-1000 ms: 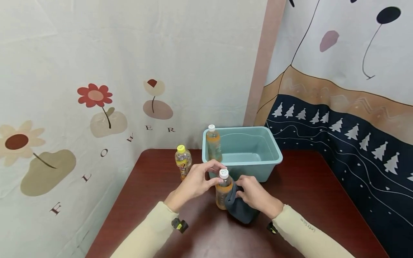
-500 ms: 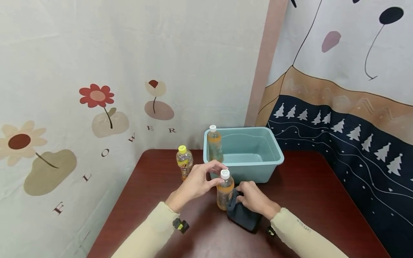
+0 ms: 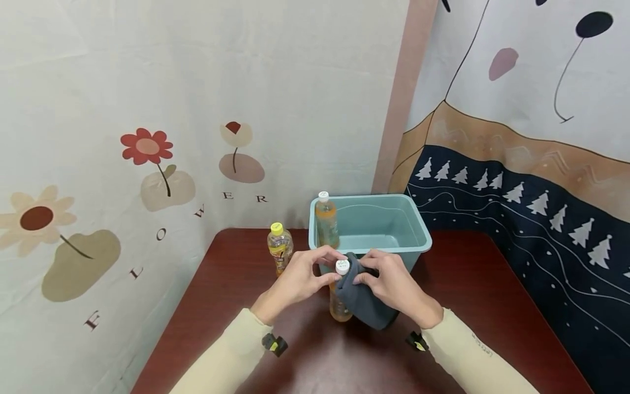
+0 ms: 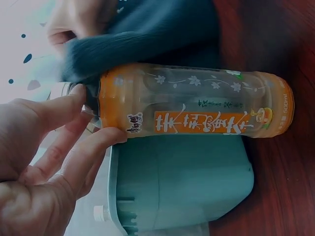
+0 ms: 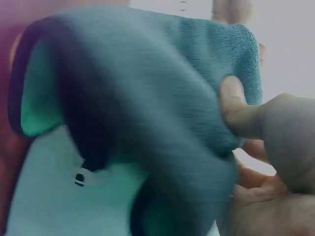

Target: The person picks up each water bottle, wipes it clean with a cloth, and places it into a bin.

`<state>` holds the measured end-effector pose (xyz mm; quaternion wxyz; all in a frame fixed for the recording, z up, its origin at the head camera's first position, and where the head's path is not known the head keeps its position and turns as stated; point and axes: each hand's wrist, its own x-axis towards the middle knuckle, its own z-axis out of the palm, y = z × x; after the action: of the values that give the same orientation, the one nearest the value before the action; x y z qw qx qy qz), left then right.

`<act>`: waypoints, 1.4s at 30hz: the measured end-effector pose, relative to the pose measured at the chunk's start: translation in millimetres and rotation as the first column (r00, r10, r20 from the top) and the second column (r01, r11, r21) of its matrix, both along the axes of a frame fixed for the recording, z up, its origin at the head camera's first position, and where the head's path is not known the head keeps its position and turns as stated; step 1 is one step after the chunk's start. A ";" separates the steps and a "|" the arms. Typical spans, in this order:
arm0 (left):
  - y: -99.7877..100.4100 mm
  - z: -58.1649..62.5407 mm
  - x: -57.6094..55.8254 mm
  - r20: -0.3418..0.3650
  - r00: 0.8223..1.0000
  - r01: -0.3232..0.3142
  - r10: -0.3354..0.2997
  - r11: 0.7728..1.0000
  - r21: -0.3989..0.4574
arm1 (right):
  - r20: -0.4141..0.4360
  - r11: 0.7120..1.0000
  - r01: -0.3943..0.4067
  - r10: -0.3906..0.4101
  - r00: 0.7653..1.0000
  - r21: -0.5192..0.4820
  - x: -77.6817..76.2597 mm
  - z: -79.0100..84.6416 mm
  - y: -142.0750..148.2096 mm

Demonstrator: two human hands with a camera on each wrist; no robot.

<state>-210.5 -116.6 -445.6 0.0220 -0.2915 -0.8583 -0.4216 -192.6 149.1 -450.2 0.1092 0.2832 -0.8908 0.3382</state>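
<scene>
In the head view a tea bottle with a white cap [image 3: 342, 267] and orange label stands upright on the table, partly covered by a cloth. My left hand [image 3: 301, 275] holds it at the neck, thumb and fingertips just below the cap. Lying sideways in the left wrist view, the bottle [image 4: 197, 101] shows its orange band and white lettering. My right hand [image 3: 396, 282] pinches a dark blue-grey cloth [image 3: 366, 303] against the bottle's upper right side. The cloth [image 5: 138, 83] hangs in folds, blurred, across the right wrist view, with the thumb pressing its edge.
Behind the hands stands a light blue plastic bin [image 3: 374, 210]. Another white-capped bottle [image 3: 327, 224] stands upright in its left end. A smaller bottle with a yellow cap [image 3: 280, 249] is left of the bin, on the dark red table [image 3: 472, 306]. Printed curtains hang behind.
My right hand has lifted the cloth from the bottle's lower side up to its neck, after dipping slightly half a second ago. My left hand and the bottle have stayed in place.
</scene>
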 end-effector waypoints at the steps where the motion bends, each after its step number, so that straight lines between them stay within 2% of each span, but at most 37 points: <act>1: 0.1 0.3 -0.3 0.000 1.000 -0.001 0.001 1.000 -0.002 | -0.011 1.000 0.002 -0.002 1.000 -0.011 0.4 2.6 -1.6; 6: 0.0 1.5 -1.1 -0.005 1.000 -0.004 0.004 1.000 -0.015 | -0.026 1.000 0.004 -0.004 1.000 -0.006 0.3 7.0 -5.4; 12: 0.0 -0.8 -0.4 -0.002 1.000 0.004 -0.004 1.000 -0.005 | 0.025 0.999 0.000 -0.001 1.000 0.033 -0.5 -0.8 0.7; 19: 0.5 -3.1 1.9 -0.013 1.000 0.011 -0.011 1.000 -0.005 | 0.045 0.992 -0.027 0.021 0.999 0.126 -6.6 -32.4 8.1; 26: -0.1 -1.8 1.2 -0.026 1.000 0.017 -0.017 1.000 -0.005 | 0.096 0.966 -0.093 0.072 0.993 0.240 -12.2 -71.2 1.9; 31: -0.8 -2.2 0.7 -0.023 1.000 0.022 -0.022 1.000 -0.003 | 0.140 0.956 -0.101 0.064 0.988 0.275 -14.0 -86.3 -0.7; 37: -1.2 -1.5 1.0 -0.013 1.000 0.019 -0.019 1.000 0.000 | 0.198 0.972 -0.119 0.078 0.977 0.201 -16.7 -91.1 2.5; 42: -1.2 0.4 1.0 -0.010 1.000 0.018 -0.018 1.000 0.003 | 0.167 0.984 -0.098 0.072 0.983 0.148 -14.7 -78.7 4.6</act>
<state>-209.5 -117.9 -445.3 0.0228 -0.3014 -0.8548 -0.4219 -207.4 153.7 -528.9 -0.0001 0.3005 -0.9074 0.2938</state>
